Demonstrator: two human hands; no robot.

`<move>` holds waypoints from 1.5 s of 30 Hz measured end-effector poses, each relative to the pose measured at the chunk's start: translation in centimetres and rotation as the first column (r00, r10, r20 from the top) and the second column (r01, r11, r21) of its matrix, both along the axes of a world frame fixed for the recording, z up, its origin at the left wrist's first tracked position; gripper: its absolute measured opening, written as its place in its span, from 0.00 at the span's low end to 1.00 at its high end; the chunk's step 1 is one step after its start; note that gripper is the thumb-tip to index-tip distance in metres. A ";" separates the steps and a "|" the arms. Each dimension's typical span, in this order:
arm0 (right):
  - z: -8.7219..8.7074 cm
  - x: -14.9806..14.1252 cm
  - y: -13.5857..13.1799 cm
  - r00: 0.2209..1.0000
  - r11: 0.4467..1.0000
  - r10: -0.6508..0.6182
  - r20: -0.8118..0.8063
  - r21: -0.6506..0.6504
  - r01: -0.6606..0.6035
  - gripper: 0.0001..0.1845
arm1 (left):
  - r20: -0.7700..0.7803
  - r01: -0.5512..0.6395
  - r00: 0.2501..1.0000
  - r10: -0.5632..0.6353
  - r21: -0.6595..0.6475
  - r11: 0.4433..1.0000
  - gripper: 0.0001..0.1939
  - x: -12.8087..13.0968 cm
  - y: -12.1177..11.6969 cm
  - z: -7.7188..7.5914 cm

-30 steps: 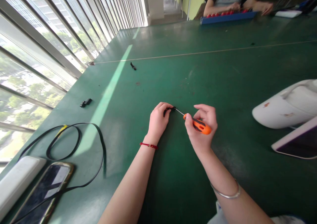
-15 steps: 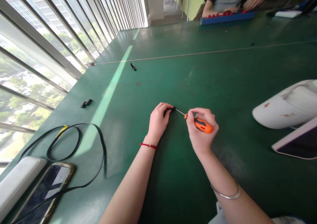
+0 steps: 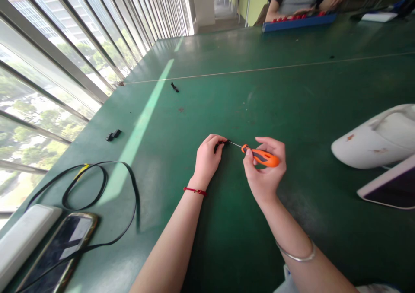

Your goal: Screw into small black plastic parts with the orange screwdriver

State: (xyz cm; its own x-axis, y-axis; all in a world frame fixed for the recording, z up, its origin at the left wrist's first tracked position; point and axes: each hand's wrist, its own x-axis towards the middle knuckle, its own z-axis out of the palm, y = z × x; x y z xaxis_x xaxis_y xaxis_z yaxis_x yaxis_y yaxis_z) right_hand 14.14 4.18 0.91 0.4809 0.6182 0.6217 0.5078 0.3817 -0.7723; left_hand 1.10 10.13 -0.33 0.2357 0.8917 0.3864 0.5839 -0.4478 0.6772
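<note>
My left hand [image 3: 209,154] rests on the green table [image 3: 207,107], its fingers closed on a small black part [image 3: 223,143] that they partly cover. Its exact kind is too small to tell. In my right hand [image 3: 267,172] is a screwdriver [image 3: 264,157] with an orange and dark grey handle. The thumb and the curled fingers hold the handle loosely, with the index finger raised off it. The thin metal shaft points left, and its tip meets the right end of the black part.
Small black pieces [image 3: 113,135] and another black piece [image 3: 174,87] lie to the left. A black cable [image 3: 134,189], a phone [image 3: 55,254] and a white block [image 3: 29,237] sit near left. At right are a white container [image 3: 372,137] and a pale-framed device [image 3: 392,185]. Opposite, a person [image 3: 300,1] sits behind a blue tray [image 3: 298,23].
The fingers of my right hand have opened up around the screwdriver handle, and the thumb has shifted along it. My left hand and the black part stay in place.
</note>
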 end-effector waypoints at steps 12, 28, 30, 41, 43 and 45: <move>-0.3 0.1 0.1 1.000 1.000 0.001 -0.030 -0.025 -0.002 0.17 | -0.002 -0.004 1.000 0.004 -0.007 1.000 0.10 0.0 0.0 0.0; 0.0 0.2 -0.1 0.999 0.999 -0.009 0.035 -0.038 0.010 0.11 | -0.010 -0.007 1.000 0.007 0.000 1.000 0.09 0.0 0.0 0.1; 0.1 0.1 -0.1 0.998 0.997 0.004 0.070 -0.071 0.001 0.02 | -0.006 -0.006 1.000 0.006 -0.001 1.000 0.09 0.0 0.0 0.1; 0.0 0.1 0.0 0.998 0.997 -0.002 0.057 -0.073 0.007 0.07 | 0.001 -0.007 1.000 0.007 -0.007 1.000 0.09 0.0 0.0 0.0; 0.1 0.0 -0.1 0.997 0.995 0.003 0.079 -0.103 0.005 0.03 | -0.001 -0.007 1.000 0.007 -0.004 1.000 0.09 0.0 0.0 0.1; -0.1 0.0 0.0 0.998 0.997 0.011 0.054 -0.080 -0.007 0.06 | -0.002 -0.007 1.000 0.007 -0.005 1.000 0.10 0.0 -0.1 0.1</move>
